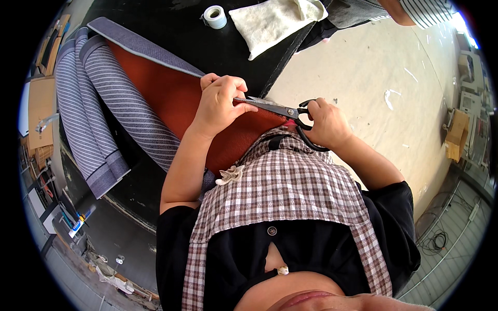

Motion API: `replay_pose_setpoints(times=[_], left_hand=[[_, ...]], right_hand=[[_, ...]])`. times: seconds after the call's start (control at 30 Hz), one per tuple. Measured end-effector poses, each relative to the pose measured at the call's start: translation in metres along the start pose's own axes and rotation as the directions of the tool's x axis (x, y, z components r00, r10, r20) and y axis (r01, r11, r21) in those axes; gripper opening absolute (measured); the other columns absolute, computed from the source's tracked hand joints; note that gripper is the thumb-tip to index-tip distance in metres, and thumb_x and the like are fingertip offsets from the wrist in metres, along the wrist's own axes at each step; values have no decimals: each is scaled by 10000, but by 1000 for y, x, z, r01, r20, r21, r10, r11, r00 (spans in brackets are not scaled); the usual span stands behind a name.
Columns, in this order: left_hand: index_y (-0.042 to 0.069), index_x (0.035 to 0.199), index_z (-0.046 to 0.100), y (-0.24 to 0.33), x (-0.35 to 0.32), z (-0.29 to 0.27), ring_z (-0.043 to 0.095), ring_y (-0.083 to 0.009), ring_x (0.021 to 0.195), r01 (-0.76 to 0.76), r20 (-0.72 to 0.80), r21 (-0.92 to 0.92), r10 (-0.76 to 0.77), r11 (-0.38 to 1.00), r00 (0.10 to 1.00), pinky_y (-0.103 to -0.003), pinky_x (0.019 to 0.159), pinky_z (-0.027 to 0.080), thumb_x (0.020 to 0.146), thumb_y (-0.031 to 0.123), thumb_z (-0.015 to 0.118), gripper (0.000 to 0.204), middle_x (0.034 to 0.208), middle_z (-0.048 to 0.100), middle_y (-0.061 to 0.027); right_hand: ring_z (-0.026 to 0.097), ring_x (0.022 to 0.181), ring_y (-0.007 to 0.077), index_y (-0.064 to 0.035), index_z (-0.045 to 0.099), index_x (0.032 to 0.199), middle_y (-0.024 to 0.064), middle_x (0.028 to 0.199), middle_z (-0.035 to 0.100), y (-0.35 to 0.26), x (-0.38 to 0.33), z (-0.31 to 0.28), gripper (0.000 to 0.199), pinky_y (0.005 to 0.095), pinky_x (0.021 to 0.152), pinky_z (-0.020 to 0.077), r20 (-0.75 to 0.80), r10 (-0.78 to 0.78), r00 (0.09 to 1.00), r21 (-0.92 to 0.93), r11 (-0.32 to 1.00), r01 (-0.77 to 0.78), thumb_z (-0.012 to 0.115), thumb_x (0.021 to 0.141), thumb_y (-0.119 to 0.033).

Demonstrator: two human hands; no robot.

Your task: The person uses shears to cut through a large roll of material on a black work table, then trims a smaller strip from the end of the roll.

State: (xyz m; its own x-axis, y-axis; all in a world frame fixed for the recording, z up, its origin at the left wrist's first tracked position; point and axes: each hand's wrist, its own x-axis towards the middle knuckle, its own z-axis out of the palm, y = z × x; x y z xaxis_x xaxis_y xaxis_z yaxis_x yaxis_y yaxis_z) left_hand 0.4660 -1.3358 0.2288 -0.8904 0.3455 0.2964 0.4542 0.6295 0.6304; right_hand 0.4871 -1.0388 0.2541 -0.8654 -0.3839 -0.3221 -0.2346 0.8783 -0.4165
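Note:
A striped blue-grey garment (136, 106) with a rust-orange inner side (161, 88) stretches from the black table to my lap. Along its edge runs a zipper. My left hand (220, 101) pinches this edge between thumb and fingers and holds it up. In my right hand (329, 124) is a pair of black-handled scissors (282, 110), with fingers through the loops. Its blades point left, lying along the pinched edge close to my left thumb. Whether the blades are parted is hard to make out. A bit of pink (290, 124) shows below the scissors.
A roll of white tape (215, 17) and a cream cloth bag (275, 23) lie on the black table (150, 20). At the upper right, another person's striped sleeve (428, 11) shows. White scraps litter the pale floor (363, 72), and a cardboard box (456, 135) stands farther right.

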Motion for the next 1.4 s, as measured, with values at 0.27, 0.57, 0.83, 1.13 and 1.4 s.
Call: replay_pose_setpoints(times=[0.27, 0.57, 0.83, 1.13, 1.4], left_hand=[[215, 806, 742, -3, 6, -21, 607, -130, 951, 15, -15, 269, -12, 963, 1000, -472, 1107, 196, 755, 352, 836, 174, 787, 657, 102], [216, 745, 752, -3, 12, -17, 575, -136, 838, 21, -25, 293, -15, 956, 1000, -454, 1028, 245, 753, 345, 845, 159, 710, 618, 98], [201, 704, 718, -5, 15, -17, 548, -151, 785, -10, -51, 272, 25, 962, 998, -417, 980, 275, 750, 298, 840, 162, 663, 558, 72], [190, 705, 728, -5, 16, -19, 551, -156, 785, 10, -36, 253, -1, 967, 999, -409, 963, 288, 745, 286, 838, 151, 657, 573, 65], [182, 714, 733, -6, 14, -20, 558, -159, 799, 30, -8, 249, -29, 968, 1000, -410, 964, 287, 752, 297, 832, 156, 673, 603, 64]], right_hand=[[633, 910, 417, 12, 599, 950, 198, 962, 608, 3, -3, -1, 700, 485, 791, 528, 97, 39, 995, 92, 995, -48, 779, 781, -643], [566, 1009, 356, 27, 554, 1015, 177, 1035, 549, -3, -8, -3, 718, 443, 838, 512, -271, -124, 955, -126, 988, 92, 844, 716, -557], [579, 1020, 355, 43, 556, 989, 188, 1033, 560, -13, -5, 9, 706, 451, 816, 536, -297, -91, 951, -167, 985, 42, 860, 688, -518], [618, 961, 367, 48, 549, 982, 198, 1001, 573, -22, 4, 9, 672, 454, 793, 546, -231, -41, 972, -155, 988, 5, 811, 765, -532], [668, 927, 380, 39, 571, 1042, 208, 1011, 590, -22, 5, 2, 684, 457, 751, 580, -109, 37, 993, -134, 990, -52, 786, 796, -562]])
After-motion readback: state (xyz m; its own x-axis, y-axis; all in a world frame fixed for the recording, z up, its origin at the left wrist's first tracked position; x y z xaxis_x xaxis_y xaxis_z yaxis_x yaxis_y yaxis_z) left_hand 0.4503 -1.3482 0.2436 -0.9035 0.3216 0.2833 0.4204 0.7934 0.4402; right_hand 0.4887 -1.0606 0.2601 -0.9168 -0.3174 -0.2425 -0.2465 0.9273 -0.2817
